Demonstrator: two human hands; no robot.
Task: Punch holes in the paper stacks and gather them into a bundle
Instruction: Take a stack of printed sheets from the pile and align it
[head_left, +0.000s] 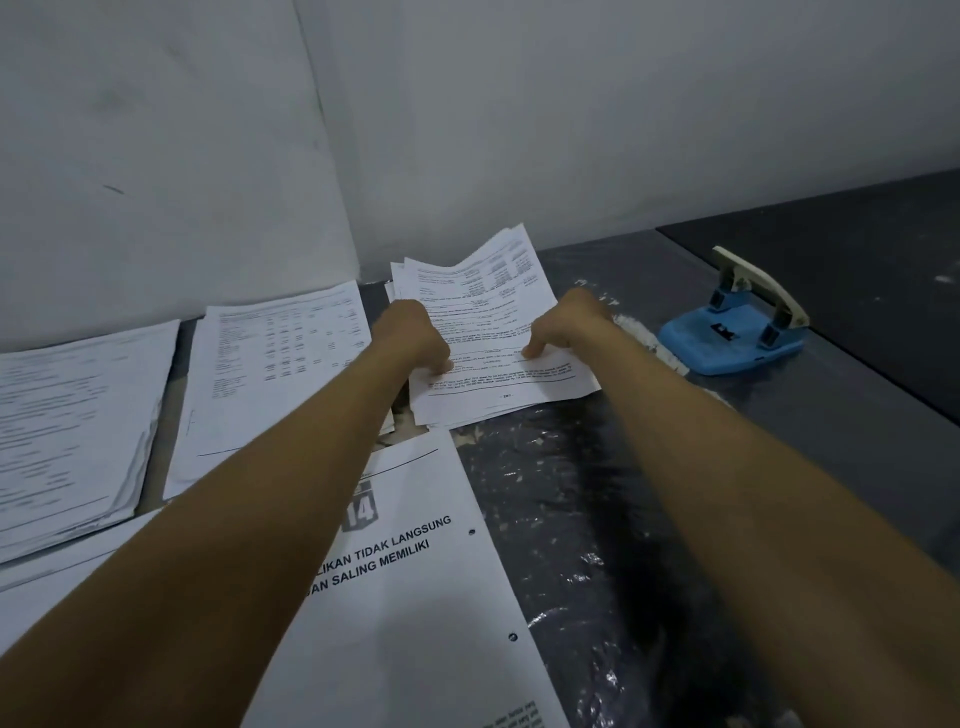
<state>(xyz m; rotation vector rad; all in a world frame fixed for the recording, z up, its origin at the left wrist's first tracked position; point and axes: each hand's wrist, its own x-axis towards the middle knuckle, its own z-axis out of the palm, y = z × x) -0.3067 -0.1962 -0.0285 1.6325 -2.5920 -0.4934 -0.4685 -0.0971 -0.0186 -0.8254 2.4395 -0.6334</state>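
Observation:
A thin stack of printed sheets (488, 306) lies at the far middle of the dark surface, its far edge curling upward. My left hand (413, 335) grips its left side and my right hand (569, 325) pinches its right side, thumb on top. A blue hole punch (732, 335) with a cream lever stands to the right of the stack, apart from my hands. Close to me lies a stack with two punched holes along its right edge and a bold title on top (415, 582).
Two more paper stacks lie on the left, one in the middle left (270, 374) and one at the far left (72, 415). A white wall (467, 130) rises right behind them. The dark, speckled surface (597, 545) stretches to the right.

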